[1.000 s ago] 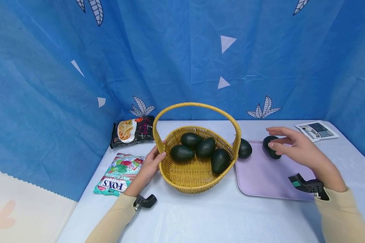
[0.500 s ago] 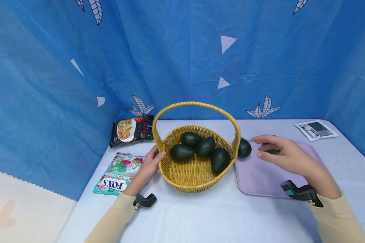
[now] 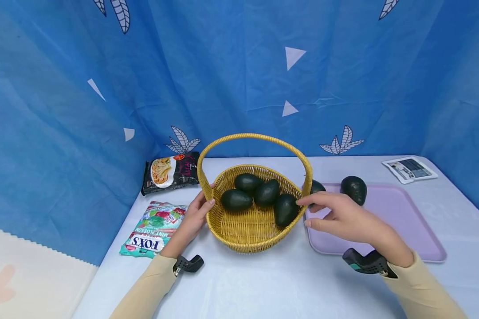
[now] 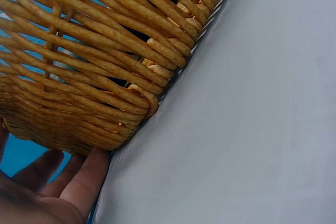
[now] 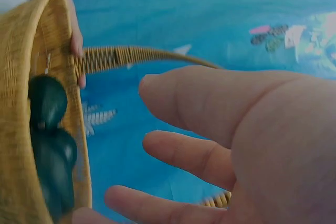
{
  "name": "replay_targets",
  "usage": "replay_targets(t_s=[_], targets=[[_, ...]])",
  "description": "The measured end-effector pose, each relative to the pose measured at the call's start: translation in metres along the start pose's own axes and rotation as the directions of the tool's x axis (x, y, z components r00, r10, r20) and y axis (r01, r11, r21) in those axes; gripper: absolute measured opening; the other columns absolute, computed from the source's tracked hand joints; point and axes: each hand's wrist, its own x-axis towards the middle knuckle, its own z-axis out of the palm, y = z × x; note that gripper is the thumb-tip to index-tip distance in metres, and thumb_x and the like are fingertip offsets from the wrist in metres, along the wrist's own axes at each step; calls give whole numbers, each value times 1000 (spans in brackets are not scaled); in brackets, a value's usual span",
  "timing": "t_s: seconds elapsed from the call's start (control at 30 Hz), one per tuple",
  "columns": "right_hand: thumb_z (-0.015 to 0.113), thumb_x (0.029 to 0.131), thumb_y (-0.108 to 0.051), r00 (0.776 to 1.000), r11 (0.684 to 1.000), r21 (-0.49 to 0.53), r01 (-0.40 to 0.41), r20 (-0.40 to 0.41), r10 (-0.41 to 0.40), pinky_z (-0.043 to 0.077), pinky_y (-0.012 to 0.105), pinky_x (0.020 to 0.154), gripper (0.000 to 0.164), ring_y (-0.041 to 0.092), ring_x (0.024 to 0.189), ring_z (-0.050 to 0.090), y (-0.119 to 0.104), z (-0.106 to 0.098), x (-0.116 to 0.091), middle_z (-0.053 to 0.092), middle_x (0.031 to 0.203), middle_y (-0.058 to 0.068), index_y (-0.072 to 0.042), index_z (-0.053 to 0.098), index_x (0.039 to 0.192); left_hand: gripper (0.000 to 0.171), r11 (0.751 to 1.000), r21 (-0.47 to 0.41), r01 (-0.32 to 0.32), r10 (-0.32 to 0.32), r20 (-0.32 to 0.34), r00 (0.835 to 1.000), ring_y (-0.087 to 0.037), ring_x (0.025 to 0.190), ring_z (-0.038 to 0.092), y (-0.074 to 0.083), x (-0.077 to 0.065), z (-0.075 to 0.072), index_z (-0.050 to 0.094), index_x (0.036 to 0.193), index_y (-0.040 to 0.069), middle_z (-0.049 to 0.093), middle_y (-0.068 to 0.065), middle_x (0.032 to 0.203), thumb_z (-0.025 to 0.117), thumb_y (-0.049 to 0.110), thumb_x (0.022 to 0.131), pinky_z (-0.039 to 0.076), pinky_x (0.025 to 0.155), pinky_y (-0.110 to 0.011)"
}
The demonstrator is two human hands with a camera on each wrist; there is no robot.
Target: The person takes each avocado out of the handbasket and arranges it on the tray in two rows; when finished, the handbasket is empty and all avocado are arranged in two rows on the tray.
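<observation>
A yellow wicker basket (image 3: 243,243) with a tall arched handle holds several dark avocados (image 3: 267,193). My left hand (image 3: 195,213) grips its left side at the foot of the handle, thumb on the rim; the left wrist view has fingers (image 4: 86,182) against the woven outer wall. By the basket's right rim is my right hand (image 3: 343,217), fingers spread and holding nothing, also plain in the right wrist view. Behind it an avocado (image 3: 317,187) is partly hidden at the edge of the purple tray (image 3: 407,221). Another avocado (image 3: 353,189) rests on that tray's far edge.
To the left lie a black noodle packet (image 3: 170,172) and a green candy bag (image 3: 155,228). A white pouch (image 3: 410,169) is at the back right. Blue curtain (image 3: 243,79) hangs behind the white-covered table (image 3: 263,288).
My right hand has moved left from above the avocado on the tray to the basket's right side, with nothing in it. The left hand has stayed on the basket.
</observation>
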Motion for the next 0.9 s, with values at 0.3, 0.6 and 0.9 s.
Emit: replay_targets(t_s=[0.3, 0.6, 0.9], targets=[[72, 93, -23, 998, 994, -100, 52, 30, -49, 57, 22, 71, 41, 22, 94, 65, -17, 30, 34, 68, 121, 11, -14, 65, 133, 58, 999, -31, 10, -9, 17, 1000, -29, 135, 47, -3, 1, 1, 34, 160, 19, 40, -20, 157, 51, 15, 105, 56, 95, -21], [75, 91, -24, 1000, 945, -326, -28, -10, 26, 59, 39, 80, 43, 25, 102, 66, -18, 53, 60, 67, 119, 13, -8, 67, 130, 58, 999, -52, 9, -8, 20, 1000, -35, 141, 43, -1, -1, 3, 33, 160, 19, 37, -20, 159, 50, 14, 105, 56, 97, -21], [79, 88, -23, 991, 882, -452, -133, -47, 125, 58, 40, 76, 43, 27, 91, 62, -16, 70, 75, 65, 108, 19, -3, 68, 125, 58, 999, -42, 4, -3, 8, 1000, -35, 143, 42, -1, -1, 0, 33, 160, 18, 37, -20, 160, 50, 14, 105, 54, 98, -20]])
